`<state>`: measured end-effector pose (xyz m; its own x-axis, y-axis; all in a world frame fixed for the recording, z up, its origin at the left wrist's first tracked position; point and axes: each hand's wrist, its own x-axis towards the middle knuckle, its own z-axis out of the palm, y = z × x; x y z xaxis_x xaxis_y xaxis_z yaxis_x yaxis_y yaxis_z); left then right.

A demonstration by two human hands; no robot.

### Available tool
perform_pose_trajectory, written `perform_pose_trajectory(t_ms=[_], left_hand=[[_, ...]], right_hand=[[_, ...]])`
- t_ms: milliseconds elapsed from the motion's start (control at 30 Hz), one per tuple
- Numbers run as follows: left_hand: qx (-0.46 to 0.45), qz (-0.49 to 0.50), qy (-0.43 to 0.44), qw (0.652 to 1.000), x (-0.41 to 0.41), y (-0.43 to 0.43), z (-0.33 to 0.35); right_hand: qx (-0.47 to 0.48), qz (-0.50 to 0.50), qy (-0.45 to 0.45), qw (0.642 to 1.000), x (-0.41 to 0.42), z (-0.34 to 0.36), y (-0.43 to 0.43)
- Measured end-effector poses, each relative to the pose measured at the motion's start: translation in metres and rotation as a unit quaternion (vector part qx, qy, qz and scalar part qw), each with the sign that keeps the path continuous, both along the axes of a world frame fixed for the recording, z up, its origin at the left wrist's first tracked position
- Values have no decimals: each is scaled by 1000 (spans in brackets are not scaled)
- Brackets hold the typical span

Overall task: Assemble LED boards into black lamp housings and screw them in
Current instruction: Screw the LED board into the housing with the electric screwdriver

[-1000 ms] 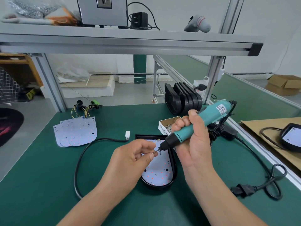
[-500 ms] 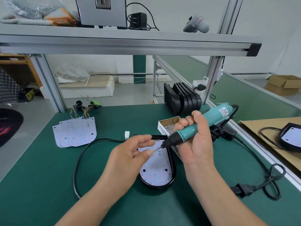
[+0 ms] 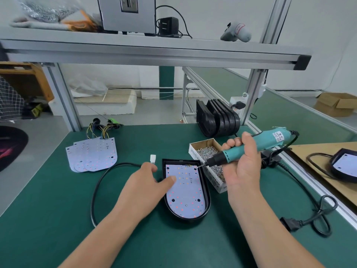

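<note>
White walls (image 3: pixel 212 16), grey floor (image 3: pixel 150 115) (aluminium-framed shelf (image 3: pixel 154 49) overhead).

The left hand (image 3: pixel 144 187) covers the left rim of the black housing (image 3: pixel 208 200) and a strip of the LED board (image 3: pixel 186 192). The right hand (image 3: pixel 243 165) hides the mid-body of the screwdriver (image 3: pixel 270 140) and part of the screw box (image 3: pixel 195 151). The bit tip (image 3: pixel 201 165) is too small to read (screw on it or not). A second lamp (image 3: pixel 345 165) is cut off by the right edge.
</note>
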<state>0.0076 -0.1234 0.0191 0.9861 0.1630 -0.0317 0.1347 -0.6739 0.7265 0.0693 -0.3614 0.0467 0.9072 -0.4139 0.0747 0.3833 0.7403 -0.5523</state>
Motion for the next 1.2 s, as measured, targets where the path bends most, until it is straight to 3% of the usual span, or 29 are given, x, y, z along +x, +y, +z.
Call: perform_pose_trajectory(t_ms=[400,1200], left_hand=[[-48,-54,10,997,-2,4,1],[-66,-50,-15,996,-1,1,-2]], right_hand=[[-37,0,-6,999,3,-5,5],[-128,12,-13,992,3,-9,13]])
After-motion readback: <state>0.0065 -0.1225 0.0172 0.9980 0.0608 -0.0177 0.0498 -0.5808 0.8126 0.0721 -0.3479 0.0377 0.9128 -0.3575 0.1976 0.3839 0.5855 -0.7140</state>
